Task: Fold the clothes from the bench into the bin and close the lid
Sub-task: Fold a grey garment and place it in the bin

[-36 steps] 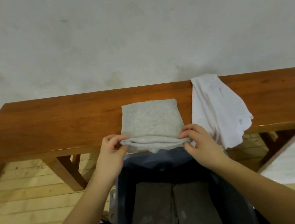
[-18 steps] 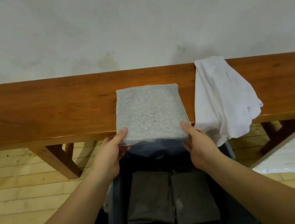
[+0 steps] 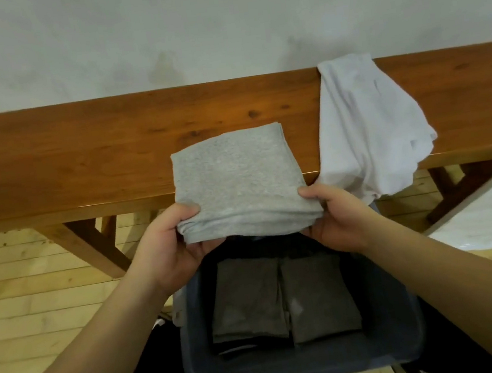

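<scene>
A folded light grey garment (image 3: pixel 238 184) is lifted off the wooden bench (image 3: pixel 80 163), over its front edge. My left hand (image 3: pixel 171 242) grips its near left corner, thumb on top and fingers underneath. Its near right corner is gripped the same way by my right hand (image 3: pixel 339 221). Below them stands an open dark blue bin (image 3: pixel 196 347) holding two folded dark grey garments (image 3: pixel 283 299) side by side. An unfolded white garment (image 3: pixel 364 128) lies on the bench to the right, hanging over the front edge.
A white flat object (image 3: pixel 489 212), perhaps the bin's lid, shows at the right edge. The bench has angled legs (image 3: pixel 91 248) on a pale wooden floor (image 3: pixel 36 305). A plain wall (image 3: pixel 218 19) runs behind the bench.
The grey garment was lying on the bench with both hands at its near edge; now both hands have gripped it and raised it, pulling it toward me above the bin.
</scene>
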A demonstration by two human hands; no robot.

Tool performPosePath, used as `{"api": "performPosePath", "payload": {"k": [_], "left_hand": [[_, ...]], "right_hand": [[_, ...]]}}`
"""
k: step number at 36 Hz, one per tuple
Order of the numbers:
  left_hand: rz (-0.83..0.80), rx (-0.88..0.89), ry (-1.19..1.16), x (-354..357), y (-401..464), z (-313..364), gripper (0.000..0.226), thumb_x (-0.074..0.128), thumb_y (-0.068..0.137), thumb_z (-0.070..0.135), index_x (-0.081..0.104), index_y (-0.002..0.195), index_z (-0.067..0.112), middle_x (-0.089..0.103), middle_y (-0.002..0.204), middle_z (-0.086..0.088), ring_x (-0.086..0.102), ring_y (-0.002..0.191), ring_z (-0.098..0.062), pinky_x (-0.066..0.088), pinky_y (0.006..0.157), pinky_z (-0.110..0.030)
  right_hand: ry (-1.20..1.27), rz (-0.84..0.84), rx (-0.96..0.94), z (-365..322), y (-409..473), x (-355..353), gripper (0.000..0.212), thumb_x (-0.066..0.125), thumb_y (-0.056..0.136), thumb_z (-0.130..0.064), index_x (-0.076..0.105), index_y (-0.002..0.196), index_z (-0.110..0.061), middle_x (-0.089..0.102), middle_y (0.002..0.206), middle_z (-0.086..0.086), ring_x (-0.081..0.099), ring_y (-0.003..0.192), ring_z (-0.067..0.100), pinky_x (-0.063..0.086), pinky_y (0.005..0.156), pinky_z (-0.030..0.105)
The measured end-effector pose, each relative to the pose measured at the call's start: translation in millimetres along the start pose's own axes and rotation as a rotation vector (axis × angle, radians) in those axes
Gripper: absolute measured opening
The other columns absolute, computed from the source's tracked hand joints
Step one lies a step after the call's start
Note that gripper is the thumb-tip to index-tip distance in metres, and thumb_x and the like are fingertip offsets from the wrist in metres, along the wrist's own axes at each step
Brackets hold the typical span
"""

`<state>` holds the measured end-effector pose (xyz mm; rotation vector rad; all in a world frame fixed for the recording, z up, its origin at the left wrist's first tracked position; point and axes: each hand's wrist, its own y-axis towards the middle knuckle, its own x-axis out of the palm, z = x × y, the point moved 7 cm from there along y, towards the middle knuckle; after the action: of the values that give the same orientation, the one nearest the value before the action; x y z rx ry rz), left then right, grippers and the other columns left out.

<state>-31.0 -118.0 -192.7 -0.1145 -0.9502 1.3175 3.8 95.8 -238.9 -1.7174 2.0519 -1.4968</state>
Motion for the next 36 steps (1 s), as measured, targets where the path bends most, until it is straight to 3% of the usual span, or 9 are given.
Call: {"api": "performPosePath", "payload": {"k": [3, 6, 10, 13, 16, 25, 29, 32, 36], "left_hand": [[-0.023, -0.023, 0.022, -1.6, -9.7, -5.7, 0.035, 0.051, 0.081, 0.01, 0.061, 0.114, 0.007, 0.073, 0.102, -0.012, 0.073, 0.081, -0.025, 0.058, 0.051, -0.027], [-0.01, -0.043, 0.06, -4.9, -20.3, -10.9, 0.027, 0.046, 0.09, 0.007, 0.062, 0.111, 0.004, 0.073, 0.096, -0.013, 0.072, 0.074, -0.022, 0.058, 0.049, -0.025], [-0.009, -0.12, 0.144, -8.7, -32.8, -19.8, 0.028, 0.052, 0.081, 0.006, 0.062, 0.106, 0.002, 0.073, 0.087, -0.012, 0.071, 0.069, -0.021, 0.056, 0.045, -0.024], [0.042, -0.198, 0.212, -15.3, -37.3, -29.4, 0.023, 0.047, 0.088, 0.003, 0.061, 0.106, 0.0, 0.072, 0.084, -0.014, 0.07, 0.065, -0.021, 0.054, 0.043, -0.024], [0.068, -0.269, 0.263, -21.8, -35.8, -39.8, 0.022, 0.045, 0.091, 0.002, 0.061, 0.105, -0.002, 0.071, 0.085, -0.016, 0.07, 0.067, -0.022, 0.055, 0.045, -0.024], [0.26, -0.511, 0.414, -70.6, -11.5, -105.6, 0.011, 0.047, 0.094, 0.003, 0.054, 0.098, -0.004, 0.069, 0.072, -0.019, 0.072, 0.065, -0.029, 0.06, 0.05, -0.034], [0.309, -0.631, 0.467, -96.8, -0.5, -143.1, 0.016, 0.045, 0.091, -0.001, 0.049, 0.107, -0.003, 0.067, 0.095, -0.026, 0.072, 0.082, -0.039, 0.062, 0.063, -0.045], [0.304, -0.698, 0.541, -103.6, 8.1, -157.5, 0.014, 0.042, 0.094, 0.001, 0.048, 0.106, -0.002, 0.067, 0.097, -0.026, 0.072, 0.077, -0.04, 0.061, 0.057, -0.041], [0.33, -0.596, 0.571, -105.9, 33.8, -154.4, 0.009, 0.045, 0.094, 0.001, 0.05, 0.102, 0.0, 0.063, 0.093, -0.021, 0.068, 0.082, -0.036, 0.061, 0.063, -0.044]], "right_hand": [[-0.084, -0.078, 0.086, 7.5, -8.7, -4.3, 0.05, 0.062, 0.082, -0.02, 0.059, 0.131, -0.01, 0.069, 0.123, 0.011, 0.069, 0.103, 0.026, 0.057, 0.083, 0.034], [-0.14, -0.107, 0.141, 13.7, -19.0, -10.0, 0.051, 0.059, 0.079, -0.02, 0.059, 0.129, -0.011, 0.072, 0.116, 0.01, 0.072, 0.096, 0.025, 0.059, 0.074, 0.034], [-0.13, -0.144, 0.187, 23.9, -30.5, -17.1, 0.052, 0.052, 0.08, -0.015, 0.058, 0.131, -0.009, 0.069, 0.122, 0.013, 0.07, 0.103, 0.029, 0.058, 0.082, 0.038], [-0.185, -0.138, 0.217, 33.1, -36.9, -24.1, 0.032, 0.053, 0.08, -0.011, 0.068, 0.108, -0.005, 0.073, 0.096, 0.01, 0.07, 0.078, 0.021, 0.056, 0.066, 0.029], [-0.249, -0.093, 0.235, 40.8, -41.8, -35.0, 0.015, 0.058, 0.075, -0.008, 0.071, 0.08, -0.003, 0.067, 0.075, 0.008, 0.063, 0.058, 0.014, 0.05, 0.048, 0.023], [-0.345, 0.093, 0.399, 87.8, -21.6, -96.3, 0.023, 0.052, 0.097, -0.011, 0.064, 0.11, 0.004, 0.072, 0.089, 0.016, 0.07, 0.074, 0.02, 0.056, 0.059, 0.025], [-0.357, 0.088, 0.52, 121.4, -9.5, -115.7, 0.018, 0.048, 0.098, -0.008, 0.061, 0.102, 0.003, 0.071, 0.083, 0.016, 0.07, 0.069, 0.019, 0.056, 0.058, 0.025], [-0.407, 0.098, 0.57, 140.2, -0.2, -127.2, 0.015, 0.046, 0.097, -0.005, 0.058, 0.093, 0.003, 0.069, 0.074, 0.015, 0.069, 0.062, 0.019, 0.057, 0.057, 0.026], [-0.512, 0.137, 0.501, 149.8, 28.0, -138.7, 0.01, 0.051, 0.094, -0.007, 0.06, 0.095, -0.001, 0.068, 0.073, 0.011, 0.067, 0.061, 0.017, 0.054, 0.057, 0.027]]}}
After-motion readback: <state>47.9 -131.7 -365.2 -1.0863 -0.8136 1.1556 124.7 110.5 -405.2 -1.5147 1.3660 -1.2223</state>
